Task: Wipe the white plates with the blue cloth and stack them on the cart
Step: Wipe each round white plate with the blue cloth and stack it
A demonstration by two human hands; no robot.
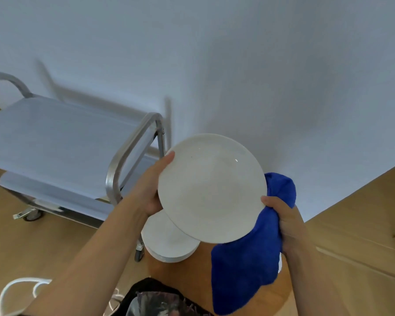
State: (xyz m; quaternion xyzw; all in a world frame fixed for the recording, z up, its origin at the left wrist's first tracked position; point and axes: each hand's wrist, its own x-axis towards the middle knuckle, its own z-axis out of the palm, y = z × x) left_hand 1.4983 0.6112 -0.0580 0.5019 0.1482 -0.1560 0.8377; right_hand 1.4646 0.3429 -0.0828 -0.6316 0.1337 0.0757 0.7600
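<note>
A white plate [211,187] is held up in the air, tilted, its face toward me. My left hand [154,187] grips its left rim, thumb on the front edge. My right hand [283,221] holds the blue cloth [249,265] against the plate's right rim and back; the cloth hangs down below the plate. A stack of white plates [167,245] sits on a round wooden table [192,279] under the held plate. The steel cart [62,142] stands to the left, its top shelf bare.
A white wall fills the background. The cart's handle bar [132,151] curves up close to my left hand. A white cord [18,290] lies on the wooden floor at the lower left. Brown cardboard [363,224] is at the right.
</note>
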